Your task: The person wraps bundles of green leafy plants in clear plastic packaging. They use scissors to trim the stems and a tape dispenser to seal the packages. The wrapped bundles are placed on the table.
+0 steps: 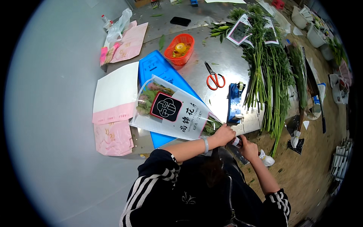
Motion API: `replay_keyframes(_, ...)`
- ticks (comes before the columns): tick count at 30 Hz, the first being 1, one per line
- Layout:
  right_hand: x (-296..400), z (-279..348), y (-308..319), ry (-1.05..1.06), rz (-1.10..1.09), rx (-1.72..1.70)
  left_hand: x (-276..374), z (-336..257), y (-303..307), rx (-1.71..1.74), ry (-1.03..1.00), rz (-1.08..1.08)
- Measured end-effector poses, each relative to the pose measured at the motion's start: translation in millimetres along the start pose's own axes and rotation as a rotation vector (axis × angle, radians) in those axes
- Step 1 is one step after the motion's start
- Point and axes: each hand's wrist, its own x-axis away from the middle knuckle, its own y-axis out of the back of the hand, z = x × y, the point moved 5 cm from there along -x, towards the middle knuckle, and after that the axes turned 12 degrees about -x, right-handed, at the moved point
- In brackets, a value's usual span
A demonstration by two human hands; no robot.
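Observation:
A flower bouquet in a printed plastic sleeve lies slantwise over a blue plastic board, its blooms towards the upper left. My left hand is closed around the narrow lower end of the sleeve, over the stems. Just to the right, my right hand grips the dark stem ends beyond the table's edge. A white plastic-covered bundle shows beside my right hand. Above my hands a blue tape dispenser stands on the metal table, with red-handled scissors to its upper left.
Long bunches of green-stemmed flowers cover the table's right side. An orange plastic basket and a black phone are farther back. Pink and white paper sheets lie at the left, by the wall. White buckets stand at the upper right.

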Motion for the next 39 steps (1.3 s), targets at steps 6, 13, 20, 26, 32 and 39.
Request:
replay_keyframes(6, -3.0, -6.8, 4.9, -0.015, 0.056, -0.002, -3.3, 5.1, 3.0, 0.073, -0.011, -0.051)
replay_keyframes(13, -63.1, -16.6, 47.7, -0.181, -0.493, -0.72, -1.2, 24.2, -4.0, 0.009, 0.094, -0.017)
replay_keyframes(20, -106.7, 9.2, 49.4, -0.22, -0.438, -1.33, -3.7, 29.2, 8.4, -0.009, 0.104, -0.017)
replay_keyframes(26, -33.4, 59.2, 69.9, -0.164, -0.51, -0.988, -6.8, 33.5, 34.9, 0.014, 0.137, -0.064)
replay_keyframes(32, 20.7, 46.7, 10.8, -0.266, -0.639, -0.953, -18.7, 50.2, 74.6, 0.168, 0.185, 0.054)
replay_keyframes(39, -54.5, 27.3, 26.7, -0.066, -0.79, -1.097, -24.6, 65.7, 96.5, 0.389, 0.115, 0.2)
